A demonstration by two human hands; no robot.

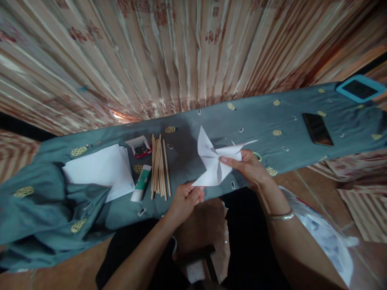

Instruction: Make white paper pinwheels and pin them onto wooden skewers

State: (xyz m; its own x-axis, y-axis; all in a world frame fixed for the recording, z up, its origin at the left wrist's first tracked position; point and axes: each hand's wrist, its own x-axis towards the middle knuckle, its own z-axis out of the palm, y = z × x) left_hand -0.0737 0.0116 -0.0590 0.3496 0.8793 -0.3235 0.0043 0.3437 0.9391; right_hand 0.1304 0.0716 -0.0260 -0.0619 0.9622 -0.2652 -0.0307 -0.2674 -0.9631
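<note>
A white paper pinwheel (216, 167) is held up over the near edge of the cloth-covered table. My right hand (250, 167) grips it from the right, with the thumb pressed near its centre. My left hand (186, 201) is closed, its fingertips at the pinwheel's lower left point. Left of the pinwheel lies a bundle of thin wooden sticks (159, 169). Beside them are a green and white glue stick (142, 183) and a small open box (140, 149) with tiny dark pieces inside. Further left sits a stack of white paper (99, 171).
A grey-green patterned cloth (187, 137) covers the long table and bunches up at the left. A dark phone (318, 129) and a blue-framed tablet (361, 88) lie to the right. Curtains (181, 60) hang behind. A bag of white paper (323, 233) stands on the floor at right.
</note>
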